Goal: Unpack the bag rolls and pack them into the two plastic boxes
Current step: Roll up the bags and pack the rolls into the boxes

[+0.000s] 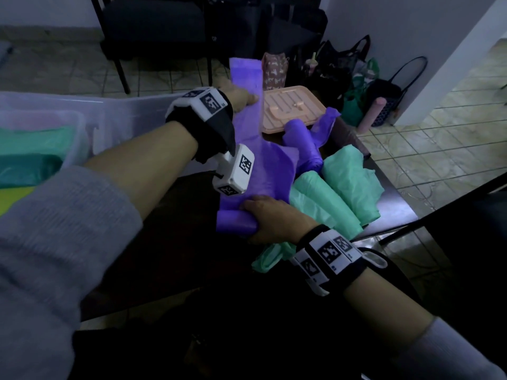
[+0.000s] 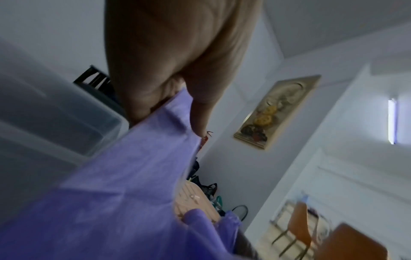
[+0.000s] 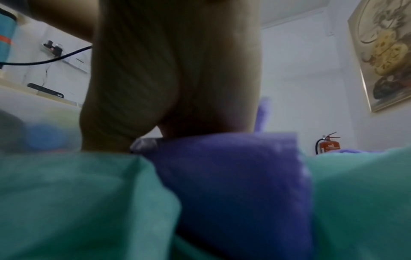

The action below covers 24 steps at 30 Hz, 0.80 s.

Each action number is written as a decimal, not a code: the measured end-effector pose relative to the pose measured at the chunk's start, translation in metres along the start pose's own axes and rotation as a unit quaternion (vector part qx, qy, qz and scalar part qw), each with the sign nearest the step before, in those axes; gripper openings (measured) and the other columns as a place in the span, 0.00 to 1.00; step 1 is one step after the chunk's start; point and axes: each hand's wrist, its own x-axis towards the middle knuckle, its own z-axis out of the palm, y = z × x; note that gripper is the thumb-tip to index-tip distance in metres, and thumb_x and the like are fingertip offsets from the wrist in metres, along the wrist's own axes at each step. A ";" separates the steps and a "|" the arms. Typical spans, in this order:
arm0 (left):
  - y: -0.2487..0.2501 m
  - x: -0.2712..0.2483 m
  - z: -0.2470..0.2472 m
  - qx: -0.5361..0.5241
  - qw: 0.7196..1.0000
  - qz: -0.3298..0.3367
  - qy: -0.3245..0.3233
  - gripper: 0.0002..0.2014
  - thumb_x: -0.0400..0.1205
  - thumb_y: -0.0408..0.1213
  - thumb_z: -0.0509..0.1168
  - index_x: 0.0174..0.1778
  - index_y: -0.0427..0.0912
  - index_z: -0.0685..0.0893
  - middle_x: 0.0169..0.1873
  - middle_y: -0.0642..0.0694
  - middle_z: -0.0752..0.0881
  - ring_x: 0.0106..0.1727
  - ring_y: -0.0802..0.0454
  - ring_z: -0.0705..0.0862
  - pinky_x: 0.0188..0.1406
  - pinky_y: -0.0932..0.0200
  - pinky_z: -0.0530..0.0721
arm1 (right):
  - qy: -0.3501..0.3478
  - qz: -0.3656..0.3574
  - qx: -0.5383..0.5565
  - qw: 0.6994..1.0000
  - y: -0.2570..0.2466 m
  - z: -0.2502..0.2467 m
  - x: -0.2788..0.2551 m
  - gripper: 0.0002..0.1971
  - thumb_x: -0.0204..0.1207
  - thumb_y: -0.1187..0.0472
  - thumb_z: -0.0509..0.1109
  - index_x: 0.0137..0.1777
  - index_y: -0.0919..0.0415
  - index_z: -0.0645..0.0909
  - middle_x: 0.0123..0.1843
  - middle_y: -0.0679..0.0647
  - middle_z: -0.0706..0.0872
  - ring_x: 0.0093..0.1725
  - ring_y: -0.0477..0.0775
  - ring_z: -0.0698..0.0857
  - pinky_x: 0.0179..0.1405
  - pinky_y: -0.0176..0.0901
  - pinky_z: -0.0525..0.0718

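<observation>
Right hand (image 1: 270, 219) grips purple roll (image 1: 237, 224); left hand (image 1: 238, 93) pinches its unrolled tail. Film looks light, slippery, limp; better held by roll body.

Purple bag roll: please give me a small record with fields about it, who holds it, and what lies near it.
item: purple bag roll, partly unrolled
right hand: grips the rolled end low over the dark table
left hand: holds the loose strip pulled up and away; thumb on the film in the left wrist view
neighbours: second purple roll and green rolls to the right
boxes: clear plastic box at left with green bags inside
lid: peach lid behind the rolls
</observation>
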 end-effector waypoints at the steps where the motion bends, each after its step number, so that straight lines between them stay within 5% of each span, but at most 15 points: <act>1: 0.004 -0.005 0.000 0.045 0.999 0.011 0.013 0.09 0.78 0.40 0.69 0.48 0.43 0.77 0.56 0.46 0.77 0.57 0.54 0.76 0.56 0.60 0.75 | -0.001 0.000 0.005 1.000 0.001 0.001 0.001 0.31 0.64 0.51 0.77 0.67 0.56 0.74 0.66 0.56 0.78 0.67 0.59 0.77 0.61 0.51 0.78; 3: 0.003 -0.009 0.010 0.163 0.982 0.068 0.067 0.09 0.79 0.42 0.69 0.43 0.42 0.76 0.57 0.45 0.74 0.58 0.53 0.73 0.53 0.58 0.72 | -0.003 0.001 0.009 1.000 0.002 0.004 0.002 0.31 0.64 0.50 0.77 0.67 0.56 0.74 0.64 0.56 0.78 0.66 0.59 0.77 0.61 0.53 0.79; 6: -0.010 -0.027 0.030 0.305 0.933 0.138 0.134 0.26 0.78 0.39 0.69 0.68 0.34 0.70 0.70 0.37 0.70 0.71 0.41 0.69 0.65 0.52 0.72 | 0.008 -0.001 0.012 1.000 0.004 0.005 0.003 0.32 0.63 0.49 0.77 0.68 0.56 0.74 0.62 0.58 0.79 0.65 0.60 0.78 0.61 0.55 0.80; 12: -0.068 -0.038 0.039 0.472 0.842 0.098 -0.244 0.17 0.79 0.37 0.68 0.64 0.40 0.83 0.63 0.44 0.84 0.61 0.51 0.81 0.61 0.61 0.75 | 0.036 -0.021 0.002 0.999 -0.004 0.009 0.003 0.31 0.66 0.50 0.75 0.70 0.56 0.74 0.66 0.58 0.76 0.64 0.63 0.78 0.59 0.57 0.80; 16: -0.086 -0.031 0.030 0.464 0.825 0.121 -0.298 0.28 0.83 0.39 0.63 0.80 0.50 0.63 0.80 0.41 0.60 0.81 0.48 0.60 0.76 0.60 0.58 | 0.045 -0.033 -0.009 0.998 -0.010 0.010 0.008 0.32 0.66 0.51 0.75 0.71 0.56 0.73 0.68 0.58 0.76 0.67 0.61 0.77 0.60 0.55 0.79; 20: -0.090 -0.026 0.027 0.543 0.762 0.072 -0.344 0.30 0.86 0.46 0.56 0.83 0.53 0.49 0.83 0.39 0.43 0.83 0.43 0.50 0.79 0.56 0.52 | 0.017 -0.042 0.060 0.997 -0.013 0.012 0.014 0.34 0.63 0.55 0.79 0.69 0.62 0.73 0.67 0.60 0.80 0.65 0.60 0.80 0.59 0.47 0.77; 24: -0.092 -0.025 0.027 0.549 0.751 0.065 -0.362 0.28 0.88 0.47 0.50 0.82 0.54 0.47 0.82 0.39 0.40 0.83 0.41 0.47 0.80 0.51 0.47 | 0.027 -0.032 0.079 0.996 -0.011 0.011 0.014 0.34 0.62 0.56 0.81 0.66 0.67 0.73 0.64 0.63 0.82 0.62 0.62 0.81 0.57 0.46 0.76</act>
